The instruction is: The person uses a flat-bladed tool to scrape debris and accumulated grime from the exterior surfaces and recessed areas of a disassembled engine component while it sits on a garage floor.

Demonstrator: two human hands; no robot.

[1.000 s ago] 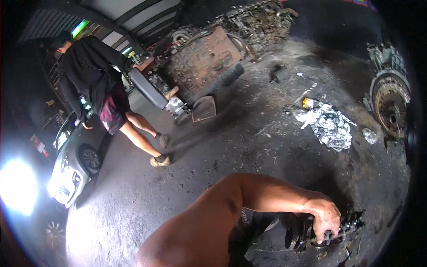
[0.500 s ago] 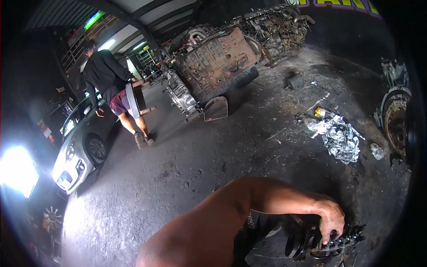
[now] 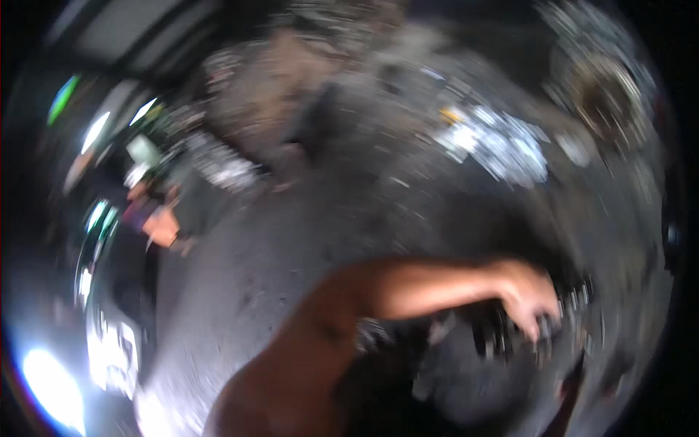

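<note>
The view is smeared by motion. My left arm reaches across to the lower right, and my left hand (image 3: 530, 300) is closed with curled fingers over a dark metal engine part (image 3: 579, 298). This part has a row of shiny raised pieces, and its exact kind is blurred. Below it, a narrow brown shape that looks like my right hand (image 3: 571, 390) shows at the lower right. Its fingers are too smeared to read.
Crumpled silvery plastic sheeting (image 3: 502, 146) lies on the floor ahead. A large rusty engine block (image 3: 266, 87) stands at upper left, and a round metal housing (image 3: 608, 98) at upper right. A person (image 3: 160, 222) and a silver car (image 3: 113, 349) are on the left.
My view has swung, so the scene appears tilted and blurred. My left hand stays on the engine part, higher in the picture. A brown shape has appeared at lower right.
</note>
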